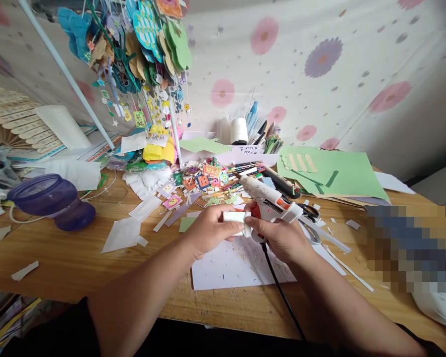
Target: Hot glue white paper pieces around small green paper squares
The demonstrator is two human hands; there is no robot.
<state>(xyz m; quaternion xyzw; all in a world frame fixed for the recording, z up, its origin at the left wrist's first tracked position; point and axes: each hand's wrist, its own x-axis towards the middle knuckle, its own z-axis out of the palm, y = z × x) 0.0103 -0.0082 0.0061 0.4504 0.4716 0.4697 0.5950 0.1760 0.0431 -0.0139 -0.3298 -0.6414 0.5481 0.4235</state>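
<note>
Between the fingers of my left hand (210, 228) is a small folded piece of white and pale green paper (235, 216). My right hand (284, 238) is wrapped round the handle of a white hot glue gun (269, 198) with an orange trigger area. Its nozzle points up and to the left, over the clutter. The right thumb and fingertips reach the right end of the paper piece. From the handle a black cord (277, 280) runs down toward me. Below both hands lies a white sheet (219, 270) with small specks on it.
A purple translucent cup (54, 198) stands at left. Small painted paper pieces (204, 179), pens and paper scraps cover the middle. Green sheets (342, 168) lie at back right. Scissors (309, 210) sit behind my right hand. Colourful paper ornaments (134, 49) hang from a rack.
</note>
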